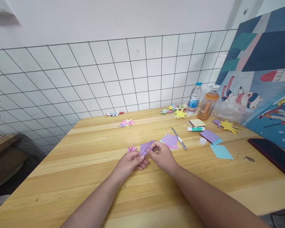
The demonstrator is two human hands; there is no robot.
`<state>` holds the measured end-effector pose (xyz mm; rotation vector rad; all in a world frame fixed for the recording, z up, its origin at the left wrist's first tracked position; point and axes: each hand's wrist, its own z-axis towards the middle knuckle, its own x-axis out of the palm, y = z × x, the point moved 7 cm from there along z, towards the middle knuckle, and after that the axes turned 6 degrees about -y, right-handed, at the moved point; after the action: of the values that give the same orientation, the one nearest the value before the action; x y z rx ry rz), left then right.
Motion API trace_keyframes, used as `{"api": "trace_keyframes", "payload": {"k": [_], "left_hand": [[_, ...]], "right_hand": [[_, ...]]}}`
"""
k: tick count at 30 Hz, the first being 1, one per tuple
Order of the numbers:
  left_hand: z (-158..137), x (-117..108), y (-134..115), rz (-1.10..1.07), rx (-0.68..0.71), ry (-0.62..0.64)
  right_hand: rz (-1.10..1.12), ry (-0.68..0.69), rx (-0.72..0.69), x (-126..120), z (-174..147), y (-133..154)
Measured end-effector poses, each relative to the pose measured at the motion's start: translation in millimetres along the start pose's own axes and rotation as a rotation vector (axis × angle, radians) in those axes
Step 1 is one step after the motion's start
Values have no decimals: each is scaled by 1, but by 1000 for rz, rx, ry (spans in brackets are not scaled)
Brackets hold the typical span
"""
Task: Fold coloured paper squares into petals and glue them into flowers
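A folded piece of purple paper (145, 147) is held up between both hands, above the table. My left hand (133, 161) pinches its lower edge between thumb and fingers. At its right edge, my right hand (161, 155) grips the paper with thumb and forefinger. Just behind my left hand lies a small pink folded paper piece (132, 148). To the right, partly behind my right hand, rests a stack of purple, pink and green paper sheets (170, 140). A craft knife (179, 138) lies beside that stack.
On the right are a glue stick (196, 129), its cap (202, 141), purple paper (210, 136), blue paper (221, 151) and a phone (273, 155). Paper stars (180, 114), a water bottle (194, 98) and an orange drink bottle (208, 104) stand behind. Markers (115, 114) lie near the wall.
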<state>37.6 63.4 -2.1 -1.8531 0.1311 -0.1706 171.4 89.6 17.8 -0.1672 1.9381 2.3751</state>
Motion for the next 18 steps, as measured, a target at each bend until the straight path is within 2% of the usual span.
{"api": "trace_keyframes", "payload": {"k": [6, 12, 15, 18], "left_hand": [[1, -4, 1, 58, 7, -34], [1, 2, -2, 57, 65, 16], [3, 1, -3, 57, 110, -13], [5, -2, -4, 30, 146, -38]], "right_hand": [[-14, 3, -2, 1, 0, 0], [-51, 13, -55, 4, -3, 5], [-84, 10, -98, 5, -6, 9], [-22, -30, -76, 4, -7, 9]]}}
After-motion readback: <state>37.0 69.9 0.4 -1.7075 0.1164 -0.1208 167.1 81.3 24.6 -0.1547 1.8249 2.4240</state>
